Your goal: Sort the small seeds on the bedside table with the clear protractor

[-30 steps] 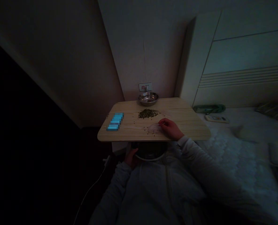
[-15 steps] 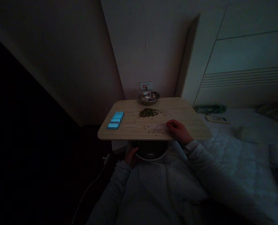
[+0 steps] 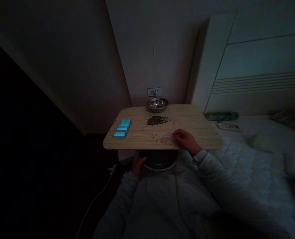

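Note:
My right hand (image 3: 186, 140) is closed over the front right of a small wooden table (image 3: 199, 126). Its fingers pinch a thin, see-through piece (image 3: 167, 136), perhaps plastic; its exact kind is too dim to make out. Around that piece lie several loose dark beans or seeds (image 3: 156, 142). Further back is a heap of the same small dark beans (image 3: 156, 120). On my lap, beneath the table's front edge, sits a dark bowl with a pale rim (image 3: 162, 169). My left hand (image 3: 139, 167) grips the bowl's left side, its fingers partly hidden.
A shiny metal bowl (image 3: 157, 105) stands at the table's back edge, below a wall socket (image 3: 154, 92). At the left lies a phone with a lit, blurred screen (image 3: 122, 128). A green bottle (image 3: 222, 116) and a pale remote-like device (image 3: 229, 127) rest on the bed (image 3: 239, 159).
My right hand has moved slightly left with the see-through piece, toward the scattered beans. My left hand stays at the bowl on my lap. The view has shifted a little.

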Motion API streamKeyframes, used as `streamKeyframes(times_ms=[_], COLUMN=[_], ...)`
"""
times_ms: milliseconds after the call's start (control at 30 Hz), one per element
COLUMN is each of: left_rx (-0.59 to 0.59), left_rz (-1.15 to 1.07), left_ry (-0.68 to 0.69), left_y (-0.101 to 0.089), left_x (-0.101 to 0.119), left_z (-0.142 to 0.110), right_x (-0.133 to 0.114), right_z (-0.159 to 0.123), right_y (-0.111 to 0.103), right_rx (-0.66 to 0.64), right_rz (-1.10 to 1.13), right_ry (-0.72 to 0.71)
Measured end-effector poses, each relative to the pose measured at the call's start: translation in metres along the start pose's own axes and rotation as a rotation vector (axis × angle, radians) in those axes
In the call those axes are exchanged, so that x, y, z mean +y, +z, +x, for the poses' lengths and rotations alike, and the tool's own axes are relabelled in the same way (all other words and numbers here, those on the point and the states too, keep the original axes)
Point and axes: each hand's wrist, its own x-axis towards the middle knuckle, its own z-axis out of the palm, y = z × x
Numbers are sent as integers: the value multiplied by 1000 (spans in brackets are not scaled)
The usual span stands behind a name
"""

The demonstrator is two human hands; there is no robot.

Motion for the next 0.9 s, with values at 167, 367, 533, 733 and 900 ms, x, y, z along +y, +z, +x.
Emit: streamKeyframes(times_ms=[167, 367, 533, 733, 900], left_rx=[35, 89, 67, 70, 78], left_rz=[-26, -19, -46, -40, -32], left_ry=[-40, -27, -36, -24, -49], left_y=[7, 12, 13, 11, 13], left_x=[4, 7, 7, 6, 7], left_z=[-6, -11, -13, -12, -14], right_x=[-6, -11, -9, -9, -12], right_z=[-3, -3, 8, 17, 14], right_y=[0, 0, 5, 13, 13], right_rx=[-72, -169, -106, -62, -84], right_rz=[23, 92, 115, 91, 80], right_ry=[-37, -73, -39, -41, -66])
